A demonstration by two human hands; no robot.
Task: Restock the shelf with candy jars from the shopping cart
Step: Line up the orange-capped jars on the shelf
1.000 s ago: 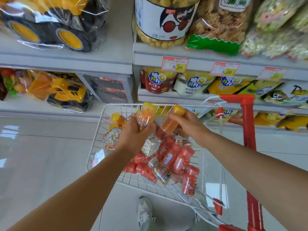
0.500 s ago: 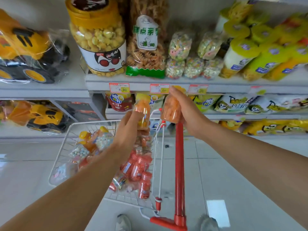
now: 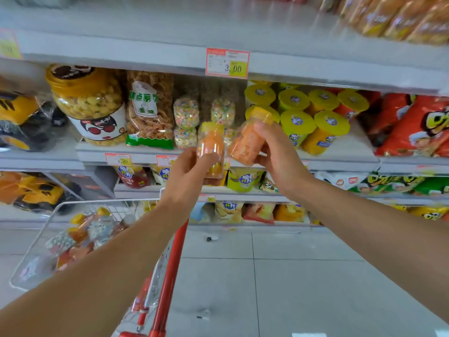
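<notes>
Two candy jars (image 3: 210, 142) (image 3: 245, 144) in two hands (image 3: 187, 173) (image 3: 279, 154)

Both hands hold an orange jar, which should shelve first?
Probably right: the right hand holds its tilted jar higher, mostly above the shelf lip; the left hand holds its upright jar lower, across it.

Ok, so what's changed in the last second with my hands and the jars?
Both hands rose from above the cart to in front of the shelf. The left hand grips the left jar upright; the right hand grips the right jar tilted. The grips are the same as before, with nothing let go or set down. The other jars stay in the cart.
</notes>
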